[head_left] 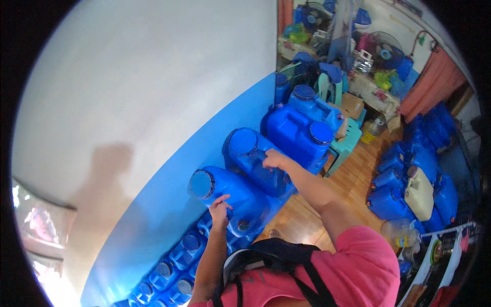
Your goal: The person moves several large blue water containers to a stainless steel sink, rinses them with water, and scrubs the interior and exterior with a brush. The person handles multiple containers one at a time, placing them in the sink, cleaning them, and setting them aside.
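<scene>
Head view: here's the left hand (220, 211) at the front blue jug (245, 199), fingers bent and a little apart near its cap; whether they clamp on, I can't tell. Just beyond the front jug stands the second blue jug (250, 162), and the right hand (275, 159) is up on top, fingers curled close together, the grip itself hidden. Smaller jugs (164, 270) line up below the front jug.

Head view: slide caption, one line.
Left hand on one blue jug, right hand on a second jug, beside a painted wall.
</scene>
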Available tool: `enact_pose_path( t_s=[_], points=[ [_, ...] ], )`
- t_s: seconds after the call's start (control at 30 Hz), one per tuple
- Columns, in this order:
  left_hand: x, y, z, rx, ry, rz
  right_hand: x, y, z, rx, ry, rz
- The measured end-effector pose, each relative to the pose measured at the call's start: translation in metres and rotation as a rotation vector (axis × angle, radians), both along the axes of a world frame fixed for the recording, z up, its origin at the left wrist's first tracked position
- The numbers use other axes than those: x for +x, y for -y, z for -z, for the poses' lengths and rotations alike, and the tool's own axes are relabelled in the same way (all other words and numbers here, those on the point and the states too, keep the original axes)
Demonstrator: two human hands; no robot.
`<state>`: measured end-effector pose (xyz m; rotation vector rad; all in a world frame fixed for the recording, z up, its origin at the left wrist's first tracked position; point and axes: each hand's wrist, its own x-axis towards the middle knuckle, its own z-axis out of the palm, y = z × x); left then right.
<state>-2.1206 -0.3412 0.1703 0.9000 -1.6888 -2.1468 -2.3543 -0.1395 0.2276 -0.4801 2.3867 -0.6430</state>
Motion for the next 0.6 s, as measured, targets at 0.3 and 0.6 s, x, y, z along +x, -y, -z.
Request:
enact_pose_path(
  t_s=[0.3,0.6],
  points=[
    [0.088,-0.027,-0.079,0.121,0.23,-0.058,0.149,0.049,-0.046,-0.24,-0.218,-0.206],
    [0.155,-0.048,-0.107,0.377,0.118,-0.269,0.286,0.062,-0.106,-0.223,-0.228,-0.801]
  ],
)
